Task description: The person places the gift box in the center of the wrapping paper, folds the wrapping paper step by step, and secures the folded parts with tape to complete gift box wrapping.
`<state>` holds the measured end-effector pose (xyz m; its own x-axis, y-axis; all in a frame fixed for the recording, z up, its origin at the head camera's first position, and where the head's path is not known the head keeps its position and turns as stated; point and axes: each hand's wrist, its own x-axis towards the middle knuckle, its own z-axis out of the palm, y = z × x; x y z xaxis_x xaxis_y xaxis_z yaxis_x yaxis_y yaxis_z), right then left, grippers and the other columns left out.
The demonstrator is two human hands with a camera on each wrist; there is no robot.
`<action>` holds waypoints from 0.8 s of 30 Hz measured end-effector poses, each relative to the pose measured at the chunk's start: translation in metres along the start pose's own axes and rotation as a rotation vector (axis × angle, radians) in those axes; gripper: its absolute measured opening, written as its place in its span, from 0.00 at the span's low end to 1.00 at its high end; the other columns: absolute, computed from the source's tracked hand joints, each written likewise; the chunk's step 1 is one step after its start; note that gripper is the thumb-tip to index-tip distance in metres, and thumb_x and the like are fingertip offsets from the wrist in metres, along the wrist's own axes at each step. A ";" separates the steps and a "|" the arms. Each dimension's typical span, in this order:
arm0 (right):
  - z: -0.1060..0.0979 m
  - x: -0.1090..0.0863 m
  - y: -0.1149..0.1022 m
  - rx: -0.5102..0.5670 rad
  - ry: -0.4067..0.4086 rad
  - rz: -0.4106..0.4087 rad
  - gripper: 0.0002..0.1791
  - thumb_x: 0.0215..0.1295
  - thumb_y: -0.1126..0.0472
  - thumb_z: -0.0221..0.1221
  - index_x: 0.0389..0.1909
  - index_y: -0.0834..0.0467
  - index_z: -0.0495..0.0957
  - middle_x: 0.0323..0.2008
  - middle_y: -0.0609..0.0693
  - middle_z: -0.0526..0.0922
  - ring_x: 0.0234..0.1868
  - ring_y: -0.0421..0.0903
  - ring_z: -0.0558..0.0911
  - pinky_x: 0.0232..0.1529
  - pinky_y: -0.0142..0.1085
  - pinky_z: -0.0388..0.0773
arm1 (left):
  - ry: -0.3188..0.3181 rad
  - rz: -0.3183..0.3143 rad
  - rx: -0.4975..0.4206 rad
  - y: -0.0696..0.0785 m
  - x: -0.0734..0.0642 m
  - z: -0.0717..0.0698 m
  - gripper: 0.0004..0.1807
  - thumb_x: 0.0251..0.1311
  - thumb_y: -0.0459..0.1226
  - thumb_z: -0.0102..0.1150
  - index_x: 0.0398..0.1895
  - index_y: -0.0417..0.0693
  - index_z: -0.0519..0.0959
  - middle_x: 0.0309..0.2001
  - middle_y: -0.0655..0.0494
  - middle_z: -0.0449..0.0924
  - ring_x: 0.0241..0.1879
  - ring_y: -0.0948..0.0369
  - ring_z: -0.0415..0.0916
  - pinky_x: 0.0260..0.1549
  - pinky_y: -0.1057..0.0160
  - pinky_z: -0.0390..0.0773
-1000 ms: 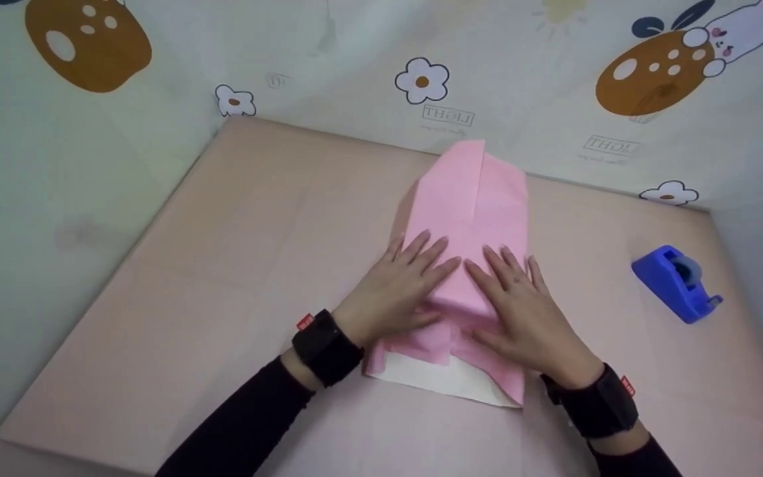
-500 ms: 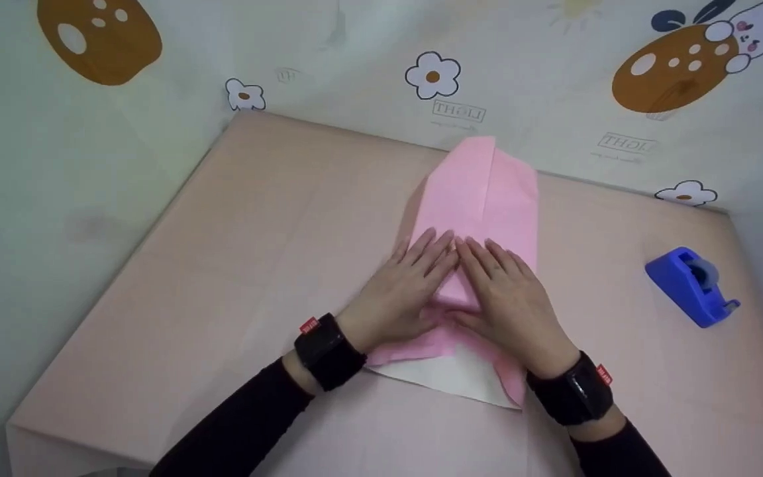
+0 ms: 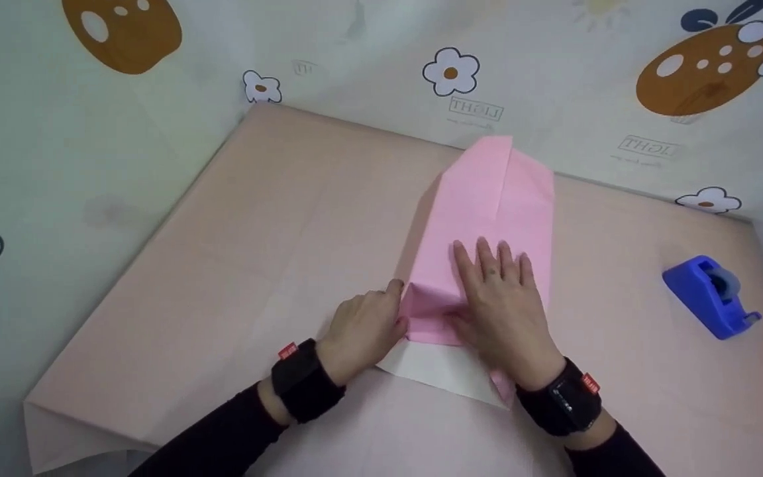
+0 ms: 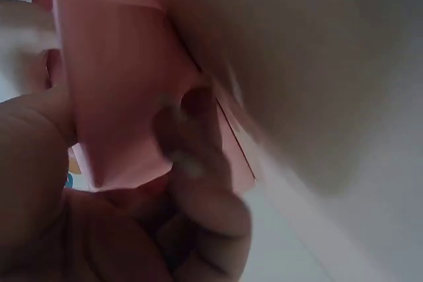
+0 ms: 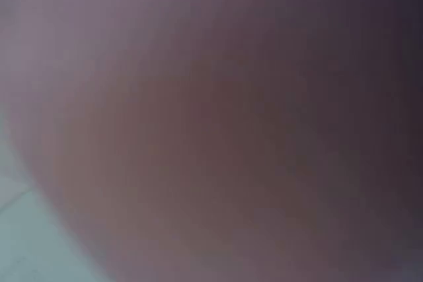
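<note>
A pink paper package [image 3: 474, 205], box-shaped with a lengthwise overlapped seam, lies on the table in the head view. At its near end the paper is folded inward, and a white flap [image 3: 441, 371] spreads toward me. My left hand [image 3: 365, 324] is at the near left corner, its fingers curled and its thumb at the end, pinching the paper. In the left wrist view, that thumb [image 4: 33, 123] is against the pink end fold [image 4: 119, 90], and the bent fingers are along the side. My right hand [image 3: 507, 311] rests on top with fingers straight and spread. The right wrist view is too blurred to read.
A blue tape dispenser [image 3: 709, 295] with a roll in it stands on the right of the table. The table [image 3: 289, 218] has a pale pink cover, and patterned cloth walls [image 3: 355, 66] rise behind it and on its left.
My left hand has left the top of the package and moved down to its near left corner, curling its fingers. The left side of the near end is now folded in. My right hand stays on top.
</note>
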<state>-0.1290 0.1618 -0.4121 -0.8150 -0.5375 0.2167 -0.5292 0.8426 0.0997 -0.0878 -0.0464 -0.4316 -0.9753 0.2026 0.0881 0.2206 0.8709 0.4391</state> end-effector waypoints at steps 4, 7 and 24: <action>-0.010 0.004 -0.003 0.023 -0.043 -0.037 0.54 0.52 0.38 0.72 0.75 0.58 0.63 0.71 0.73 0.67 0.72 0.71 0.67 0.70 0.68 0.64 | -0.086 -0.032 -0.049 0.001 0.007 0.000 0.14 0.56 0.34 0.64 0.45 0.40 0.76 0.27 0.51 0.81 0.24 0.60 0.73 0.18 0.59 0.72; -0.026 0.011 -0.001 0.072 -0.110 -0.101 0.55 0.52 0.35 0.72 0.75 0.60 0.63 0.73 0.68 0.66 0.73 0.67 0.68 0.69 0.66 0.65 | -0.130 -0.064 -0.074 0.001 0.012 -0.002 0.13 0.52 0.34 0.65 0.40 0.41 0.77 0.26 0.52 0.80 0.23 0.61 0.71 0.18 0.60 0.70; -0.026 0.093 -0.045 -0.050 -0.264 -0.678 0.06 0.46 0.63 0.70 0.19 0.51 0.81 0.22 0.45 0.85 0.29 0.47 0.84 0.59 0.47 0.80 | -0.170 -0.141 -0.063 -0.002 0.005 -0.002 0.17 0.55 0.38 0.60 0.14 0.53 0.64 0.14 0.63 0.58 0.17 0.62 0.62 0.14 0.63 0.60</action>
<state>-0.1753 0.0750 -0.3713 -0.3454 -0.9265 -0.1493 -0.9315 0.3191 0.1747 -0.0935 -0.0483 -0.4305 -0.9791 0.1585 -0.1278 0.0763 0.8675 0.4916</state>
